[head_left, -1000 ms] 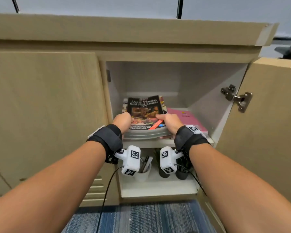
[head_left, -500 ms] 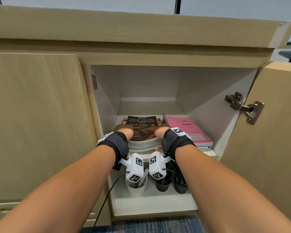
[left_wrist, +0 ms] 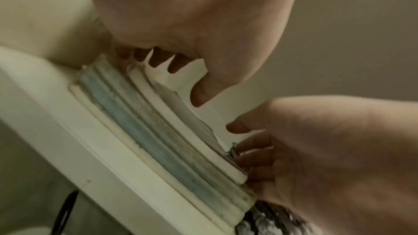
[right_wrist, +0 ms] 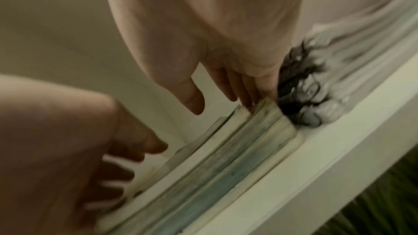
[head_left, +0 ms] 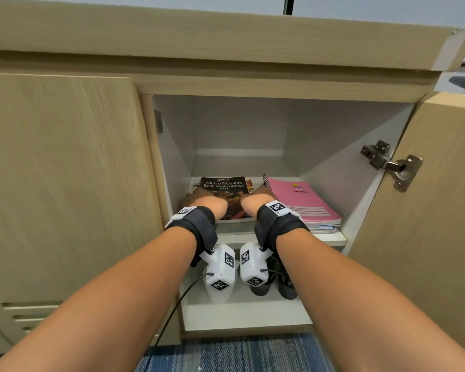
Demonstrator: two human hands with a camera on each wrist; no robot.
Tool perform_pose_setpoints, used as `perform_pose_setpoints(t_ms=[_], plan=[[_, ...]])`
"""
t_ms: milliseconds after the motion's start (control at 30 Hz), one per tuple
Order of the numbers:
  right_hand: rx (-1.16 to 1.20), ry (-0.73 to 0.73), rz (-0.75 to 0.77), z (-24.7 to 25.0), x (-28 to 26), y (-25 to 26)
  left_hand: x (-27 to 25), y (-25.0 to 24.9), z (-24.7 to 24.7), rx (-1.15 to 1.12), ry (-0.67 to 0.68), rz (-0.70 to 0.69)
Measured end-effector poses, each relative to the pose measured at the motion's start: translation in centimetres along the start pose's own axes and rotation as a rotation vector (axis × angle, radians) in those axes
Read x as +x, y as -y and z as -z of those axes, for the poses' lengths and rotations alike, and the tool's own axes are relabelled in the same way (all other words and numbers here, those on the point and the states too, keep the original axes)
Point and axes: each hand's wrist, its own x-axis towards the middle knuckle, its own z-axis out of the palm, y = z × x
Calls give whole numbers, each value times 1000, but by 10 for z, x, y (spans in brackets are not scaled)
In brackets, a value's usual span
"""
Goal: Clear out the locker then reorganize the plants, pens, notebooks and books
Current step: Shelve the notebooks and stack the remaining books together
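A stack of books [head_left: 224, 186] with a dark restaurant-guide cover on top lies flat on the upper shelf [head_left: 330, 238] of the open locker. My left hand [head_left: 199, 196] rests at the stack's left side and my right hand [head_left: 261, 196] at its right side. The left wrist view shows my left hand [left_wrist: 178, 78] with fingers stretched over the stack [left_wrist: 158, 131] and the thumb apart. In the right wrist view my right hand [right_wrist: 214, 99] has straight fingers [right_wrist: 244, 94] along the stack's [right_wrist: 226, 158] right edge. Pink spiral notebooks [head_left: 304, 202] lie just to the right.
On the lower shelf stand a white cup [head_left: 220, 295] and two dark plant pots [head_left: 261, 289], partly hidden by my wrist cameras. The locker door [head_left: 427, 210] hangs open on the right with its hinge [head_left: 392, 163] sticking out. A closed door [head_left: 65, 183] is on the left.
The stack, tilted up at the shelf's front edge a second ago, now lies flat and deeper on the shelf. Both hands have gone in with it and their fingers have straightened.
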Motion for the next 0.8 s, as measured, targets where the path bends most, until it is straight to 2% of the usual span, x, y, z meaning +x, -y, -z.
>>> perform_pose_setpoints(t_ms=[33,100,233,333,433,533,600,667,700,733,800], plan=[[-90,-2,84,0,-3,0,-8,-3,3,14,-31,-11],[-184,-11,144,4,-12,0,-20,-6,8,28,-64,-53],[-192,-61,259,27,-49,6,-55,-17,30,62,-74,-190],[-286,-50,422,60,-87,14,-90,-28,63,158,-81,-322],[-338,-181,630,103,-132,24,-132,-36,112,228,-128,-495],[-336,-457,798,149,-174,38,-180,-43,173,265,-335,-637],[-257,-711,909,180,-184,51,-195,-46,215,253,-579,-723],[-191,-901,993,205,-179,58,-189,-43,247,247,-796,-767],[-220,-942,986,214,-170,61,-180,-41,260,292,-863,-749],[-292,-927,948,220,-160,64,-166,-37,269,368,-876,-701],[-469,-806,835,221,-135,66,-140,-27,277,498,-791,-577]])
